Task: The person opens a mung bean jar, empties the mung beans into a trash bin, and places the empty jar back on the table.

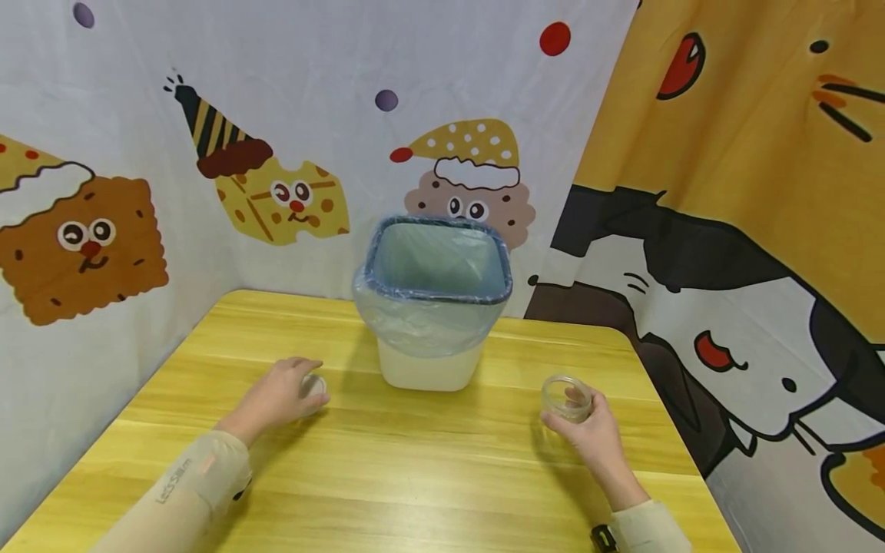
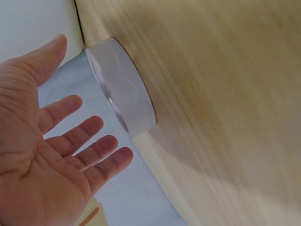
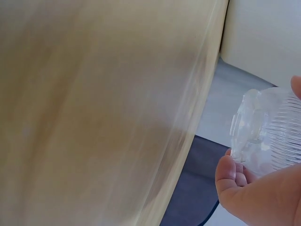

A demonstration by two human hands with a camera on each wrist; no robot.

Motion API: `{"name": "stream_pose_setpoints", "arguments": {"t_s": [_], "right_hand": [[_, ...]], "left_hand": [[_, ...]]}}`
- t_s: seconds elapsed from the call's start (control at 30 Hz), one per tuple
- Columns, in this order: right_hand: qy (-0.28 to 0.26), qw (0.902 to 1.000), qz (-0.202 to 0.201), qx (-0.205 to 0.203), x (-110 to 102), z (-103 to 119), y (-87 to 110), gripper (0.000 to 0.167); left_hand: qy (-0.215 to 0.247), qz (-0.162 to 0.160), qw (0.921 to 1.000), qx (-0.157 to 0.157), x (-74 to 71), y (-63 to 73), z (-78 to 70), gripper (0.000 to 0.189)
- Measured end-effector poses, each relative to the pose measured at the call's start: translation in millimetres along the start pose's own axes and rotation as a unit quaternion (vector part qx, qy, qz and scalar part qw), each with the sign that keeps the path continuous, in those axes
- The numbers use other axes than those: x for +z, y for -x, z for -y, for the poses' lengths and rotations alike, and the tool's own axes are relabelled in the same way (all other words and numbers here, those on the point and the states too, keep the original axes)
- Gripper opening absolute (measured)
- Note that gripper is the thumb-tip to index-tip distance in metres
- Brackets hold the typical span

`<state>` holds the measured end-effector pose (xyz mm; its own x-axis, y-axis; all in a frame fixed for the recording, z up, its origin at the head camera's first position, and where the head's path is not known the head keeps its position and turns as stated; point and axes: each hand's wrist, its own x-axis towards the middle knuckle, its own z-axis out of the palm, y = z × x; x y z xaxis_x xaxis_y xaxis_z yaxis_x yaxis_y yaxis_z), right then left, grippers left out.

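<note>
On the left part of the table lies a low, white, round lid (image 2: 127, 84) with a smooth side wall. My left hand (image 1: 280, 393) hovers over it with the fingers spread. In the left wrist view, that hand (image 2: 61, 146) shows a gap between its fingertips and the lid. To the right, my right hand (image 1: 591, 434) grips a clear plastic jar (image 1: 563, 397) above the table, its open mouth facing up. Ribbed sides show on the jar (image 3: 263, 132) in the right wrist view, with thumb and fingers around it. I see no contents in the jar.
A pale bin (image 1: 430, 369) lined with a clear bag (image 1: 429, 326) stands at the back middle of the wooden table (image 1: 415, 468), between the hands. Behind it hangs a cloth (image 1: 304, 54) with cartoon prints, and a yellow printed curtain (image 1: 754, 138) borders the right side.
</note>
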<state>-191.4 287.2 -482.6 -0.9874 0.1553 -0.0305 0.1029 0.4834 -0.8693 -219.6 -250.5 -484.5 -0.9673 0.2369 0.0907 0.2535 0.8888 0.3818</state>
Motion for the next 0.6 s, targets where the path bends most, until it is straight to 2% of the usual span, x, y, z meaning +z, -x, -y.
{"name": "stream_pose_setpoints", "arguments": {"t_s": [0.6], "right_hand": [[0.037, 0.9985, 0.038, 0.012, 7.1, -0.4, -6.7, 0.102]], "left_hand": [[-0.005, 0.003, 1.0000, 0.001, 2.7, 1.8, 0.5, 0.070]]}}
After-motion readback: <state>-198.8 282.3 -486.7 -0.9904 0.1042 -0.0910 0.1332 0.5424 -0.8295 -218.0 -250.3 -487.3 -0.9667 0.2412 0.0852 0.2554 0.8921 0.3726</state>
